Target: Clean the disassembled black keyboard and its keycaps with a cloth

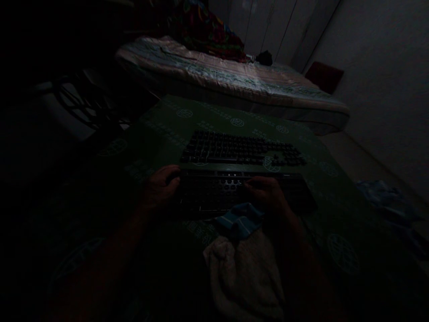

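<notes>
The room is very dim. A dark keyboard body (208,197) lies on a green printed cloth (174,120). Several loose black keycaps (234,150) are laid out in rows just beyond it. My left hand (161,188) grips the keyboard's left end, fingers curled over its edge. My right hand (266,194) rests on the keyboard right of its middle, with fingers bent and pressed onto the surface; anything under them is hidden. A pale towel with a blue striped end (241,255) lies between my forearms, touching the keyboard's near edge.
A mattress with a patterned sheet (228,76) lies beyond the cloth, with bright fabric (208,31) piled on it. A dark wheel-like frame (87,107) stands at the left. Blue cloth (382,197) lies on the floor at the right. A wall runs along the right.
</notes>
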{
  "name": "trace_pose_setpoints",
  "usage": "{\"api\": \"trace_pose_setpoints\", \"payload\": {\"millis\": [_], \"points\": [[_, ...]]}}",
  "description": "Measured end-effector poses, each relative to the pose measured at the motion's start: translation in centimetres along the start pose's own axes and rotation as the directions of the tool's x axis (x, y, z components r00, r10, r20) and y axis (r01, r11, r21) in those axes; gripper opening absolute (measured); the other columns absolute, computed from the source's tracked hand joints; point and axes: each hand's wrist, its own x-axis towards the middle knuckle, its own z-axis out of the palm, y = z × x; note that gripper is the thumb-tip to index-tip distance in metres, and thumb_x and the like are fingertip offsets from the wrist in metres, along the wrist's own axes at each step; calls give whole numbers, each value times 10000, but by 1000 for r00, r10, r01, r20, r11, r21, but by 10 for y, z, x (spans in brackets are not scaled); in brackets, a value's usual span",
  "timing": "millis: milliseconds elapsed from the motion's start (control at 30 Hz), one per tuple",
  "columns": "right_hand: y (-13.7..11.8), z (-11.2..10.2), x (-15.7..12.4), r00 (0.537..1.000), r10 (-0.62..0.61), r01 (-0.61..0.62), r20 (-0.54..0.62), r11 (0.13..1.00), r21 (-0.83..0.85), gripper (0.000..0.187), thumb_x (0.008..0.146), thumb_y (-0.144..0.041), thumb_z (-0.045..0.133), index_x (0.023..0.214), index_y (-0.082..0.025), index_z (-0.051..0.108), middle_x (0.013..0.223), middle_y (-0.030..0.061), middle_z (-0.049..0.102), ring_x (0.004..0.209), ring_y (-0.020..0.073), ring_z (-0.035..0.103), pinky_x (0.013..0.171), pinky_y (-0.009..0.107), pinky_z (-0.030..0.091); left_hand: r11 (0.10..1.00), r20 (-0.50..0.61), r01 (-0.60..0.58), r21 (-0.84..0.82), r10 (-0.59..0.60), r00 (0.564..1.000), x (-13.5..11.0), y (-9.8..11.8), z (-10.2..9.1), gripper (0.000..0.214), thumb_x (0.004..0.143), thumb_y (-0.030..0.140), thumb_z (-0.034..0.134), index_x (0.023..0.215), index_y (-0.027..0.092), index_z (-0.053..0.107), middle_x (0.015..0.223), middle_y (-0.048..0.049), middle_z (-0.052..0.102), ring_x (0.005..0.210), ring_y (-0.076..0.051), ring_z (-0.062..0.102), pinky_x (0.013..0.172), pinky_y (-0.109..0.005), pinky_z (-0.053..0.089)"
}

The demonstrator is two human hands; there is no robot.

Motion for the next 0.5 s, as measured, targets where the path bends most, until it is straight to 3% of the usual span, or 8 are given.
{"api": "trace_pose_setpoints", "payload": {"millis": [267, 500], "points": [[-13, -8, -7, 980, 171, -185, 98, 971, 153, 192, 627, -333, 671, 623, -143, 648, 574, 14, 604, 500, 115, 529, 445, 216, 387, 1000, 3, 5, 17, -5, 1000, -1, 2, -2, 359, 710, 362, 421, 976, 183, 582, 1169, -80, 592, 1096, -244, 541, 1002, -378, 394], [-13, -14, -6, 975, 223, -219, -6, 959, 180, 212, 551, -322, 722, 634, -140, 654, 598, 31, 622, 545, 145, 563, 496, 255, 431, 1000, 2, 1, 30, -1, 1000, -1, 1, -1, 360, 713, 355, 416, 978, 181, 586, 1158, -83, 598, 1089, -247, 546, 997, -388, 399]]}}
